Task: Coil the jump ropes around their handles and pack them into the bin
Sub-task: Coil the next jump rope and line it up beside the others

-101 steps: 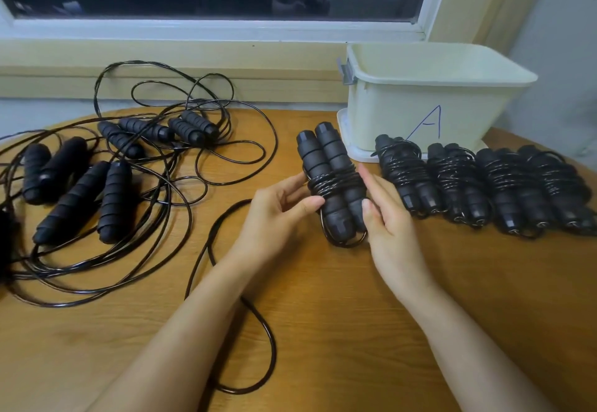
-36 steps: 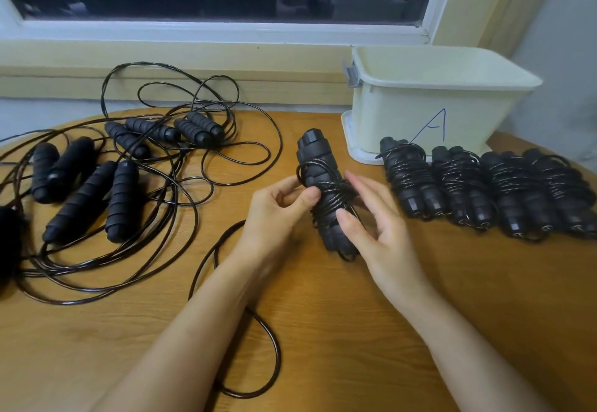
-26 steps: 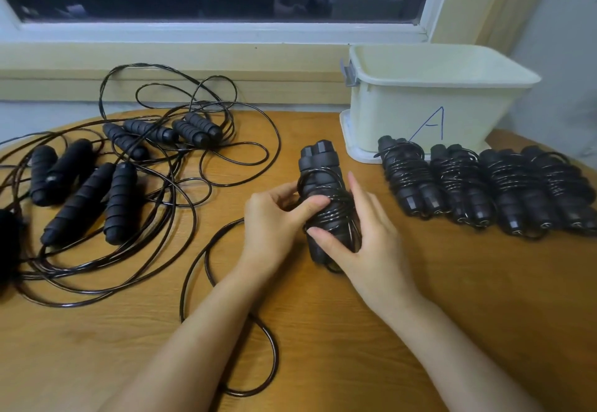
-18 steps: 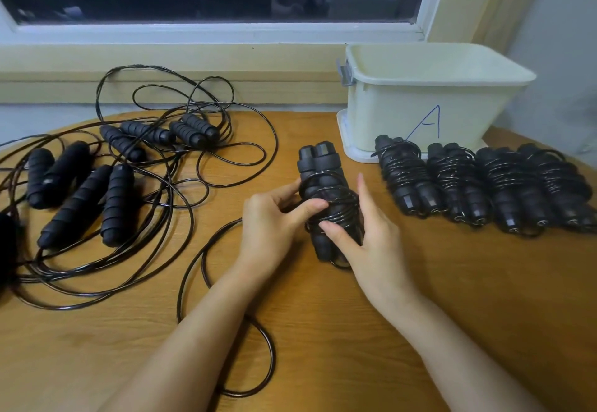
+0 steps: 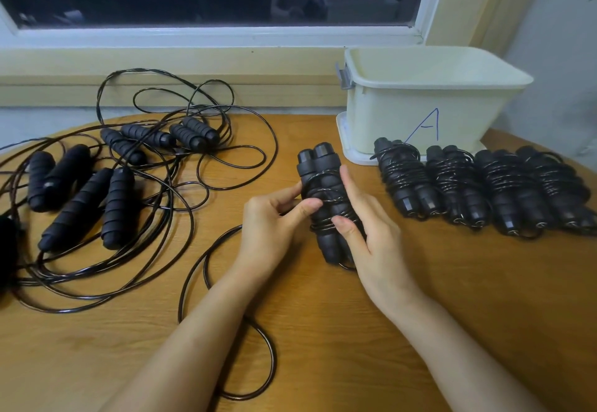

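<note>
A pair of black jump rope handles (image 5: pixel 318 172) stands side by side at the table's middle, with black rope wound round them. My left hand (image 5: pixel 271 221) pinches the wraps from the left, thumb on top. My right hand (image 5: pixel 371 234) grips the pair from the right, thumb across the lower wraps. The rope's loose tail (image 5: pixel 226 285) loops toward me under my left forearm. The cream bin (image 5: pixel 429 98), marked with a blue A, stands at the back right. Its inside is hidden from here.
Several coiled jump ropes (image 5: pixel 484 189) lie in a row in front of the bin. A tangle of uncoiled ropes and black handles (image 5: pixel 97 192) covers the left of the wooden table (image 5: pixel 484 298). A window sill runs along the back.
The handle pair turned in my hands and more rope went round it. My right hand came from the pair's side to grip it, and the loose tail grew shorter.
</note>
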